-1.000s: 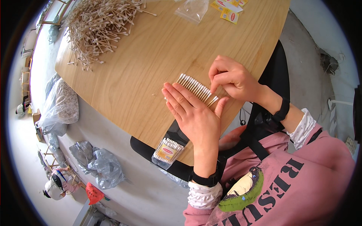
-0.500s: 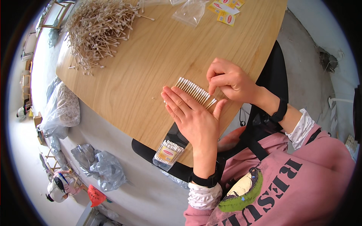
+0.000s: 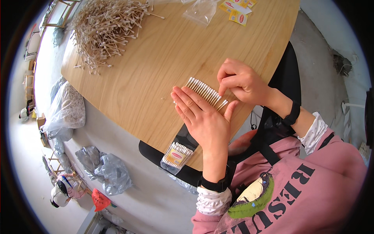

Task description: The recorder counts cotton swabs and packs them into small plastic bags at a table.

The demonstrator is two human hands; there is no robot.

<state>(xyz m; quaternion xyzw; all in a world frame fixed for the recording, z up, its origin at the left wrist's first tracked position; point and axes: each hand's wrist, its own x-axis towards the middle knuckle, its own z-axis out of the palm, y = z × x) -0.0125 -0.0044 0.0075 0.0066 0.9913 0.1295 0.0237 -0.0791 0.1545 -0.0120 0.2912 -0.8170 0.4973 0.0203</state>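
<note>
Head view shows the work at what looks like the lining-up step: a row of cotton swabs lies side by side on the tabletop, white tips level along a slant. The left hand rests flat across the row, fingers extended and thumb spread, gripping nothing and covering the swabs' lower parts. The right hand is curled, its thumb and forefinger brought together at the row's near end; whether a swab is pinched between them cannot be told. A couple of end swabs lie slightly apart from the rest, beside the left thumb. The next move seems to call for a light fingertip nudge to close that gap, with the flat palm keeping the row from rolling. A loose heap of swabs lies well apart.
</note>
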